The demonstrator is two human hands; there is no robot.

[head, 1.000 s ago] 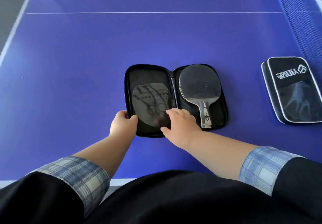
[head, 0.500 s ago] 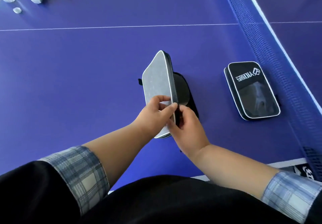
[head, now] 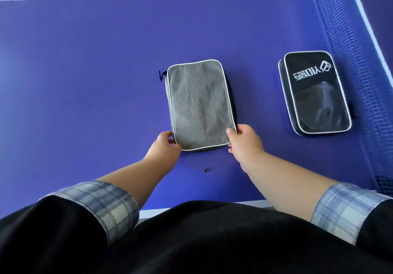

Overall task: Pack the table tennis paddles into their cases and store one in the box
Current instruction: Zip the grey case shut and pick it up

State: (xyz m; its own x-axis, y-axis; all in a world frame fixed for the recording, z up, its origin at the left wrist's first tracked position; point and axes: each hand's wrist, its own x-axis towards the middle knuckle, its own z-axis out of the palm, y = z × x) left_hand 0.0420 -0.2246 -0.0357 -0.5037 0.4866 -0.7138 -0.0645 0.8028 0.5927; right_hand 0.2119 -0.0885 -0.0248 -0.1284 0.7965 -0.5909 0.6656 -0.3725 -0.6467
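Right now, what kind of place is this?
Likely a table tennis room: a blue table with white lines, a net on its right, and a grey case and black case for paddles.

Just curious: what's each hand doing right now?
Left hand: holds the grey case at its near left corner.
Right hand: holds its near right corner.

Black top with black sleeves — plaid blue-grey left cuff and paler right cuff, forearms bare

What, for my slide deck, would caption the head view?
Left hand and right hand hold the near corners of the grey case on the blue table; a black case lies beside it.
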